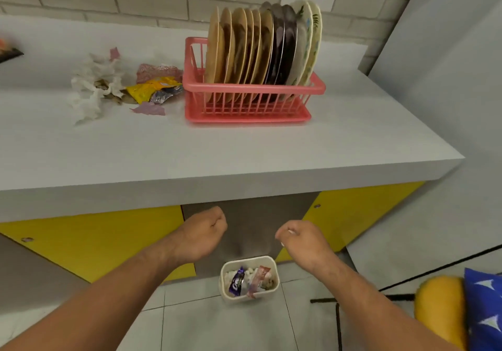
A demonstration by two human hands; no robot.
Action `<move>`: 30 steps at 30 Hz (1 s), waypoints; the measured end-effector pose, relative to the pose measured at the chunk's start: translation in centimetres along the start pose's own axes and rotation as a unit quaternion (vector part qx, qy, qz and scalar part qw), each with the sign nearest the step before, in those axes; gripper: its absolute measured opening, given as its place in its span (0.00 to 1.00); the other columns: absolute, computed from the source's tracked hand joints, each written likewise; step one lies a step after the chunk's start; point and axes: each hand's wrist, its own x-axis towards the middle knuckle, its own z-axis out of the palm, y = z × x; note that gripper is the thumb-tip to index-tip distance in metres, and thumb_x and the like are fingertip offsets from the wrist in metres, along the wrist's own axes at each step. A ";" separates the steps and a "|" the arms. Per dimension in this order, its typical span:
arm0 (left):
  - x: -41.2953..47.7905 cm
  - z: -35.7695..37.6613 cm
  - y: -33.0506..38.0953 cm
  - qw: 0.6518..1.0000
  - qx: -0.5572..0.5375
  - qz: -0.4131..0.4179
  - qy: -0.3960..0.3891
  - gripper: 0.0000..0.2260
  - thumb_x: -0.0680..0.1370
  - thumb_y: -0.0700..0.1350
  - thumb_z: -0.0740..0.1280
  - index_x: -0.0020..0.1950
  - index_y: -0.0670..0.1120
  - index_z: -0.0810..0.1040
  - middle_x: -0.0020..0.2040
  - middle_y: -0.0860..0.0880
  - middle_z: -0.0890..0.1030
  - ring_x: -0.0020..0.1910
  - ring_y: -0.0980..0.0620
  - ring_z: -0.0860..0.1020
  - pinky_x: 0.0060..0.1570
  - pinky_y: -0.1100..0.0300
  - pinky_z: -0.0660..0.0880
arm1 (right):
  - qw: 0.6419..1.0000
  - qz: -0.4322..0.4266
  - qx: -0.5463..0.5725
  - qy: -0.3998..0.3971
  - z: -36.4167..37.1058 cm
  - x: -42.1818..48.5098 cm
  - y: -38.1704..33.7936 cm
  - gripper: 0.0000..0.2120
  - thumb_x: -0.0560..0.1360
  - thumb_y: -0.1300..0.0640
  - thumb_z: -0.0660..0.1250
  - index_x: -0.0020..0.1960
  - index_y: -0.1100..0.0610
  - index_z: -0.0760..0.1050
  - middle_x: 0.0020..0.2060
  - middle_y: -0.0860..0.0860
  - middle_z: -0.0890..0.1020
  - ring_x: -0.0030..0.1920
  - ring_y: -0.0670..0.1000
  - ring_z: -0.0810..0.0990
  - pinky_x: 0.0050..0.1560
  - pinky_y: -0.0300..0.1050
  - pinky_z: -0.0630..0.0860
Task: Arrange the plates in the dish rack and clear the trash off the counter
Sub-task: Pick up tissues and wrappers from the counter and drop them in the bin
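Plates (260, 52), status? (Obs. 1)

All stand on edge in the pink dish rack (252, 98), far right on the counter (244, 147). None seen lying loose. Judged: that half is done. (Obs. 2)

Trash? (Obs. 1)

Partly cleared. A small bin (248, 277) on the floor, below the counter's near edge, holds wrappers. A pile is left on the counter to the left of the rack: white tissue (92, 87), a yellow wrapper (152, 90) and pink scraps. The wrapper lies just beside the rack's left wall. (Obs. 2)

Hands? (Obs. 1)

Both are low, above the bin and in front of the counter's face. Left hand (206, 231) is clenched to a fist, nothing seen in it. Right hand (298, 238) has loosely curled fingers and holds nothing visible. (Obs. 2)

Room to move? (Obs. 1)

Wide bare counter between pile and near edge, good for reaching in. The hands must first rise past the overhanging edge. The rack hems the pile on the right, so knocking it is the risk. A yellow cushion (440, 304) sits near right, apart from the arms. (Obs. 2)
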 end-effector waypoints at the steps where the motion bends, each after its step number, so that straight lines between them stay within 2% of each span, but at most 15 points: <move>1: 0.4 1.3 0.5 1.000 0.000 -0.011 0.006 0.09 0.80 0.43 0.54 0.42 0.49 0.71 0.40 0.52 0.75 0.41 0.53 0.73 0.42 0.57 0.70 | 1.000 0.014 0.008 -0.001 -0.6 0.1 1.4 0.10 0.75 0.58 0.62 0.40 0.54 0.82 0.37 0.45 0.83 0.40 0.44 0.79 0.37 0.37 0.73; 4: 1.3 5.7 1.3 0.999 0.005 -0.032 0.026 0.10 0.80 0.44 0.54 0.42 0.49 0.72 0.41 0.51 0.76 0.43 0.52 0.74 0.45 0.56 0.72 | 0.999 0.044 0.008 -0.003 -1.3 0.3 5.9 0.15 0.74 0.59 0.63 0.29 0.54 0.74 0.25 0.43 0.75 0.31 0.46 0.73 0.30 0.40 0.66; 5: 1.6 7.4 1.2 0.999 0.009 -0.038 0.029 0.10 0.80 0.44 0.54 0.42 0.49 0.72 0.42 0.51 0.76 0.43 0.52 0.74 0.43 0.57 0.71 | 0.999 0.052 0.004 -0.008 -1.1 0.4 7.4 0.16 0.74 0.59 0.62 0.28 0.54 0.71 0.24 0.44 0.72 0.30 0.46 0.71 0.29 0.41 0.64; 9: 3.3 14.2 -1.2 0.998 0.044 -0.053 0.004 0.10 0.81 0.46 0.53 0.43 0.48 0.70 0.43 0.50 0.76 0.44 0.50 0.74 0.47 0.55 0.72 | 0.996 0.087 -0.003 -0.037 1.2 1.1 13.9 0.05 0.76 0.57 0.62 0.42 0.53 0.74 0.36 0.49 0.78 0.34 0.48 0.75 0.29 0.39 0.67; 11: 4.4 17.5 -3.3 0.996 0.053 -0.063 -0.016 0.10 0.82 0.45 0.53 0.44 0.48 0.71 0.46 0.48 0.76 0.46 0.48 0.74 0.50 0.53 0.72 | 0.993 0.107 0.003 -0.058 3.1 1.6 17.3 0.02 0.76 0.57 0.62 0.44 0.53 0.71 0.36 0.50 0.78 0.31 0.47 0.74 0.27 0.38 0.66; 15: 7.5 23.8 -9.0 0.993 0.078 -0.067 -0.054 0.08 0.81 0.43 0.56 0.56 0.47 0.73 0.56 0.47 0.75 0.53 0.49 0.74 0.55 0.56 0.71 | 0.989 0.110 -0.039 -0.090 8.0 3.8 23.8 0.02 0.76 0.55 0.64 0.45 0.51 0.72 0.37 0.47 0.77 0.34 0.45 0.75 0.28 0.37 0.67; 18: 10.0 27.9 -13.6 0.991 0.097 -0.063 -0.073 0.11 0.81 0.44 0.58 0.61 0.47 0.72 0.59 0.47 0.74 0.56 0.48 0.74 0.56 0.57 0.69 | 0.990 0.105 -0.038 -0.088 11.9 5.5 27.9 0.03 0.74 0.55 0.68 0.41 0.51 0.75 0.35 0.45 0.78 0.34 0.44 0.75 0.30 0.36 0.70; 21: 13.4 32.6 -19.1 0.990 0.103 -0.065 -0.075 0.12 0.80 0.46 0.59 0.63 0.49 0.72 0.61 0.47 0.74 0.57 0.47 0.73 0.56 0.58 0.69 | 0.989 0.105 -0.032 -0.096 16.7 7.8 32.2 0.03 0.73 0.54 0.70 0.40 0.51 0.79 0.35 0.45 0.79 0.37 0.45 0.77 0.34 0.35 0.72; 25: 17.8 38.5 -25.2 0.989 0.116 -0.060 -0.073 0.15 0.80 0.45 0.60 0.67 0.49 0.71 0.62 0.47 0.73 0.59 0.46 0.74 0.57 0.60 0.68 | 0.988 0.092 -0.060 -0.104 21.6 9.7 37.4 0.04 0.74 0.53 0.68 0.41 0.51 0.78 0.35 0.47 0.80 0.37 0.45 0.77 0.39 0.39 0.74; 30: 23.3 44.8 -31.1 0.969 0.210 -0.081 -0.102 0.16 0.79 0.46 0.61 0.67 0.49 0.71 0.61 0.44 0.73 0.59 0.44 0.75 0.59 0.55 0.71 | 0.974 0.051 -0.151 -0.159 24.4 11.2 42.6 0.07 0.75 0.47 0.63 0.44 0.48 0.75 0.41 0.46 0.77 0.43 0.44 0.76 0.43 0.35 0.72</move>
